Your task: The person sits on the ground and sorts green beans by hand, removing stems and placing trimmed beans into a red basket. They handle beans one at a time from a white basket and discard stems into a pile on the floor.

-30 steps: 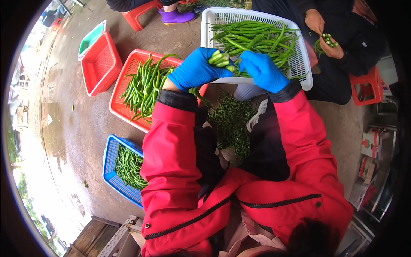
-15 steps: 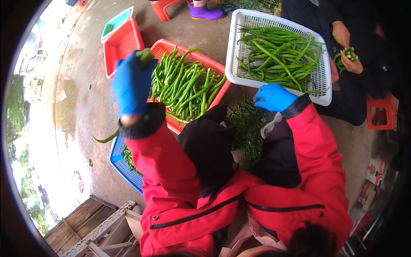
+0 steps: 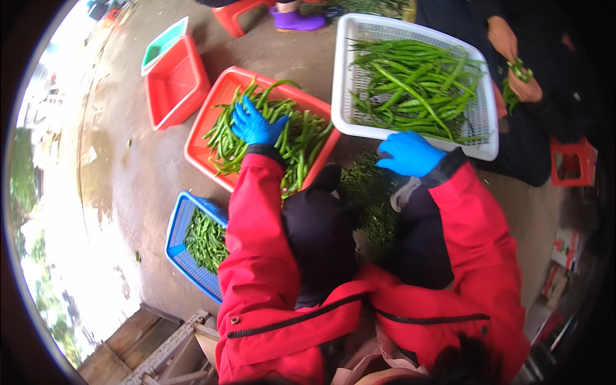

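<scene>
My left hand [image 3: 258,125], in a blue glove, lies over the green chili peppers [image 3: 298,138] in the orange-red basket [image 3: 200,149]. Its fingers are spread and nothing is gripped in them. My right hand [image 3: 410,154], gloved the same way, is palm down by the near rim of the white basket [image 3: 343,96]. Those fingers are loosely bent and apart, with no object visible in them; the palm side is hidden. Long green chili peppers [image 3: 417,83] lie in a heap inside the white basket.
A blue basket [image 3: 181,253] holds small green pieces. Farther off stand an empty red basket [image 3: 173,90] and a teal one [image 3: 165,45]. Green trimmings [image 3: 378,218] lie between my knees. At right, another person's hands [image 3: 523,83] hold peppers, near a red stool [image 3: 573,163].
My left hand has come down and right onto the peppers in the orange-red basket. Its fingers have opened, and the green bunch it carried has been let go. My right hand has barely moved.
</scene>
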A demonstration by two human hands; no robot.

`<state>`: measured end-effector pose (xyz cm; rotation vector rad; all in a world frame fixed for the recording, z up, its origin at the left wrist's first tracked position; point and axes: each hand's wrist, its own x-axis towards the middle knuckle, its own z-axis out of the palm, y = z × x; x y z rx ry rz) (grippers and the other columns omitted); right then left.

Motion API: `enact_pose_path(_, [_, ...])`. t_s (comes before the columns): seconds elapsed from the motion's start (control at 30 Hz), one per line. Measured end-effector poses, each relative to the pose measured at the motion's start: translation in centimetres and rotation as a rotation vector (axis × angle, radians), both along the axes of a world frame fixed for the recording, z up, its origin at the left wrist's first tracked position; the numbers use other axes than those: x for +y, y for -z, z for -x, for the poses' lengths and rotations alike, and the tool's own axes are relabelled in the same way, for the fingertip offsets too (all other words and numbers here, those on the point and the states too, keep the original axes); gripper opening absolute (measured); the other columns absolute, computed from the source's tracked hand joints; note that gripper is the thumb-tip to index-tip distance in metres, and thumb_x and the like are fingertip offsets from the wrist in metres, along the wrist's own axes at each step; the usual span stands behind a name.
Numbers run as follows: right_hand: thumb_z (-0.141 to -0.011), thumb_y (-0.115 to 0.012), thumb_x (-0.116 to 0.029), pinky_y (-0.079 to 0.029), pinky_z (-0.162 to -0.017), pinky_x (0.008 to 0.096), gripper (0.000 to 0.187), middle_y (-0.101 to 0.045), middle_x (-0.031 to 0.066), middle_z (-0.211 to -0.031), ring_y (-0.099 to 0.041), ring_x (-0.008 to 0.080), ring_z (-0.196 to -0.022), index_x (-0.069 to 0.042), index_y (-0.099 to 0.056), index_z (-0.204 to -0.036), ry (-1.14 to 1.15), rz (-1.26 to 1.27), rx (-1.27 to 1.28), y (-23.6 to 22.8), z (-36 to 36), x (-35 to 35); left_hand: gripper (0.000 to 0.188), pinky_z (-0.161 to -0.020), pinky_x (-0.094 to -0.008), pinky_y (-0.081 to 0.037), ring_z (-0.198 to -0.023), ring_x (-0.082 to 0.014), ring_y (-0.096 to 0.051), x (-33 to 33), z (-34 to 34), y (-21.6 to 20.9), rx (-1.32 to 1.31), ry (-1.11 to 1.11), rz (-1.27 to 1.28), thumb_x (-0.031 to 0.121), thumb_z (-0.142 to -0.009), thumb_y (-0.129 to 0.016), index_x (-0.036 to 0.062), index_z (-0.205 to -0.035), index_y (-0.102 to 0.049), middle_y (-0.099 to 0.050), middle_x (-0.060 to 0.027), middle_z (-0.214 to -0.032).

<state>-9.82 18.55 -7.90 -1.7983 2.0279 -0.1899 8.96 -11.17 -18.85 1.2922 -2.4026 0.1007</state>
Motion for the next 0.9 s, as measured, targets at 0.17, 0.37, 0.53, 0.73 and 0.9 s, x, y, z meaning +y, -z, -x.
enact_pose_path(0.17, [-0.078, -0.058, -0.039, -0.048, -0.067, 0.0439, 0.033, -0.062, 0.0154, -0.079, -0.06, 0.0354, -0.074, -0.007, -0.065, -0.082, -0.051, -0.019, -0.146, -0.4, 0.3, 0.2, 0.108, -0.1, -0.0539, -0.027, -0.124, -0.0397, -0.035, -1.2, -0.8, 0.2, -0.253, 0.079, -0.468, 0.066, -0.061, -0.067, 0.0072, -0.14, -0.023, -0.033, -0.0229, -0.138])
enact_pose_path(0.37, [-0.076, -0.063, -0.033, -0.047, -0.069, 0.0445, 0.031, -0.063, 0.0169, -0.092, -0.06, 0.0352, -0.081, -0.007, -0.062, -0.094, 0.584, 0.188, -0.011, 1.1, 9.9, 0.7, 0.073, -0.095, -0.0432, -0.036, -0.113, -0.037, -0.047, -0.3, 3.9, -10.4, 0.574, 0.251, -0.255, 0.043, -0.075, -0.07, -0.0011, -0.126, -0.043, -0.047, -0.0257, -0.124])
enact_pose_path(0.53, [-0.079, -0.062, -0.035, -0.047, -0.072, 0.0461, 0.031, -0.064, 0.0161, -0.089, -0.06, 0.0362, -0.083, -0.008, -0.061, -0.093, 0.71, -0.143, 0.302, 5.4, 12.7, 1.9, 0.043, -0.1, -0.036, -0.032, -0.115, -0.0188, -0.047, 9.6, 7.1, -20.7, 1.186, 0.543, -1.025, 0.028, -0.089, -0.055, 0.0052, -0.125, -0.049, -0.052, -0.0079, -0.124])
enact_pose_path(0.73, [-0.084, -0.055, -0.034, -0.047, -0.069, 0.0469, 0.03, -0.064, 0.0172, -0.091, -0.061, 0.0358, -0.081, -0.006, -0.059, -0.093, 0.869, 0.15, 0.147, 1.6, 12.7, 2.0, 0.034, -0.092, -0.0385, -0.037, -0.104, -0.0199, -0.054, 15.8, 9.7, -21.6, 1.275, 0.314, -1.786, 0.035, -0.09, -0.05, 0.0108, -0.115, -0.055, -0.059, -0.0053, -0.11])
enact_pose_path(0.9, [-0.091, -0.048, -0.026, -0.046, -0.058, 0.0358, 0.025, -0.063, 0.0102, -0.075, -0.058, 0.0209, -0.062, -0.003, -0.054, -0.086, 0.886, 0.706, -0.521, -3.7, 7.8, 3.1, 0.045, -0.085, -0.0374, -0.038, -0.094, -0.0183, -0.052, 14.9, 11.4, -17.6, 1.239, 0.277, -2.091, 0.046, -0.082, -0.061, 0.0154, -0.113, -0.052, -0.056, -0.0029, -0.103])
